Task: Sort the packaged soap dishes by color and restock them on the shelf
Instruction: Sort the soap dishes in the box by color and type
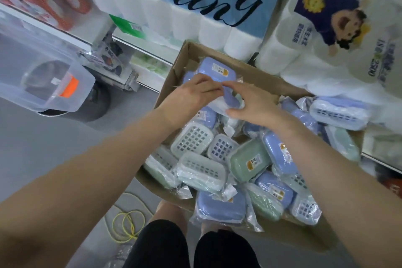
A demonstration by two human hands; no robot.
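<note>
Grey floor is showing at left while I am reaching both arms into the cardboard box [174, 67] mid-frame; my left hand [191, 91] and right hand [250, 102] are pinching one blue packaged soap dish [226, 98] above the piled dishes [243, 159].

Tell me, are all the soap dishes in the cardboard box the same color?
No, the cardboard box holds blue soap dishes mixed with green soap dishes.
</note>
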